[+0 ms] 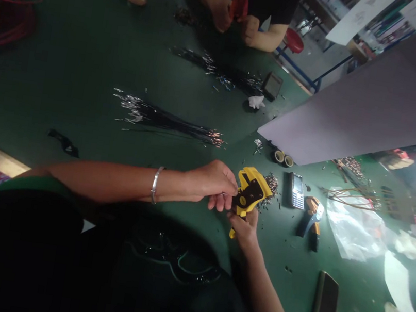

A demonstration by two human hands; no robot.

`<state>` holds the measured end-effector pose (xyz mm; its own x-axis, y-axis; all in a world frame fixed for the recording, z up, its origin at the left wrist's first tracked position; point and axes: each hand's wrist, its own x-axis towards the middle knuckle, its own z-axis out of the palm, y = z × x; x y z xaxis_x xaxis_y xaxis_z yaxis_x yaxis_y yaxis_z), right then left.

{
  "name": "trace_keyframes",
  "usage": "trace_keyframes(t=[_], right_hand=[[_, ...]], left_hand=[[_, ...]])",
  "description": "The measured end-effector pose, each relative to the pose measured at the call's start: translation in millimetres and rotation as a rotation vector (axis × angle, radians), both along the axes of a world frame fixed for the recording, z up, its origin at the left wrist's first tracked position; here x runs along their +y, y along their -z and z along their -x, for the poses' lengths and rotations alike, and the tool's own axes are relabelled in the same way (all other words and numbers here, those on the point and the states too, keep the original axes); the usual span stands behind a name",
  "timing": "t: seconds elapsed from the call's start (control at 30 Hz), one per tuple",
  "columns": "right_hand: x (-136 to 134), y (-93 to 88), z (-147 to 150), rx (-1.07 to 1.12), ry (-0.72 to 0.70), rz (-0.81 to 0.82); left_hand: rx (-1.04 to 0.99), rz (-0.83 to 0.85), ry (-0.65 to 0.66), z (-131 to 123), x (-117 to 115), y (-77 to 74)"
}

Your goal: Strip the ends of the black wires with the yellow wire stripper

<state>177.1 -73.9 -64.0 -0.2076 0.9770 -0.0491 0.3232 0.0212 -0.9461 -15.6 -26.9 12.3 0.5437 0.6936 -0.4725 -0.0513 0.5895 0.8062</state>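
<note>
Yellow crimping pliers (249,191) grasped in both hands: left hand (213,185) over top, right hand (244,229) beneath.

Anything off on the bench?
Yes: small metal terminals sit in a loose heap beside the yellow crimping tool, with strays across the green mat. They have no tray, so they look spilled.
</note>
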Motion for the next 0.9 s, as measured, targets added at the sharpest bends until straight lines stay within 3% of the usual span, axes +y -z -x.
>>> trace_keyframes(t=[0.1,0.33,0.6,0.73,0.9], right_hand=[[-2,-5.9,10,0.01,0.061,-0.041],[-4,-11.8,23,-0.082,0.035,-0.194],[-5,-26.1,24,-0.276,0.059,-0.636],[-5,-29.4,22,-0.298,0.051,-0.741],[-6,-29.9,21,-0.33,0.056,-0.743]], left_hand=[[0.007,-0.01,-0.012,1,-1,-0.4],[0.053,-0.076,0.014,5,-1,-2.4],[0.17,-0.292,0.148,9,-1,-17.3],[0.233,-0.423,0.179,12,-1,-12.0],[0.319,-0.49,0.182,16,-2,-2.9]])
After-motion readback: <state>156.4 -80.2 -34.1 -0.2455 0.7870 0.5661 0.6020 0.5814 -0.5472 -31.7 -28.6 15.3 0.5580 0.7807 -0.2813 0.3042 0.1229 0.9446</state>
